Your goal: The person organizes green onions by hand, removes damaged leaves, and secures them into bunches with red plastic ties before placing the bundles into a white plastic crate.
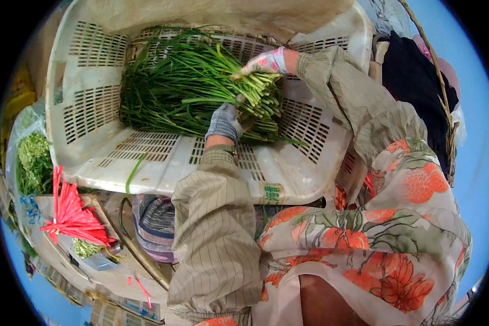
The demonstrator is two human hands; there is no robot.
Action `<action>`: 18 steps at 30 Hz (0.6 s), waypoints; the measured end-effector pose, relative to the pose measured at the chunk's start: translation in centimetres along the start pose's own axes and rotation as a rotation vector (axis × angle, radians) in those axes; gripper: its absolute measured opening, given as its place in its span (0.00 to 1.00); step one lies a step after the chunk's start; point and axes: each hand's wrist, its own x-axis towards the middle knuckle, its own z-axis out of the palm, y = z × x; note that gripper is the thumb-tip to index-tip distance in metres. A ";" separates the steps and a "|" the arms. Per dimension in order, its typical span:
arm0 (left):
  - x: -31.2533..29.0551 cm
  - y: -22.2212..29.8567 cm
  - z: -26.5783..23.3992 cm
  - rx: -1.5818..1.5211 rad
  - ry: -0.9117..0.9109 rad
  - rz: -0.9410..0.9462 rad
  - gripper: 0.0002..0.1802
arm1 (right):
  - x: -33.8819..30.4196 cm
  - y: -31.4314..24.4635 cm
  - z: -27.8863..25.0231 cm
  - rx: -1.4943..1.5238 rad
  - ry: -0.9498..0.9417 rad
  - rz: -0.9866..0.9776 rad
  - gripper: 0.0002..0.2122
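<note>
A bundle of green stalks [201, 87] lies in the white slotted crate [92, 70], long axis running from cut ends at 3 o'clock to leaf tips at 9 o'clock. The left hand [224, 123] and right hand [266, 62], both gloved, have fingers closed around the cut ends. Red ties [70, 217] lie at 7 o'clock, outside the crate.

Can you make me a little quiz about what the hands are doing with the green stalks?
1. True or false: both hands wear gloves.
2. What do the green stalks lie in? A) white slotted crate B) metal bucket C) paper bag
3. What colour are the thin strips bundled at the lower left?

Key:
1. True: the left hand and right hand are gloved, both on the stalks' cut ends.
2. A, the white slotted crate.
3. Red, the red strips.
</note>
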 end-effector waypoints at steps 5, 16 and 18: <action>0.5 -0.1 1.0 -0.016 0.144 0.037 0.16 | -0.5 -1.6 2.1 -0.817 0.196 0.251 0.36; -2.6 0.8 2.3 -0.007 -0.228 -0.222 0.21 | 1.4 1.7 -6.4 -0.521 -0.092 -0.301 0.12; -2.6 0.8 1.0 -0.152 -0.321 -0.131 0.23 | 1.5 -0.2 -1.6 -0.138 -0.004 -0.026 0.11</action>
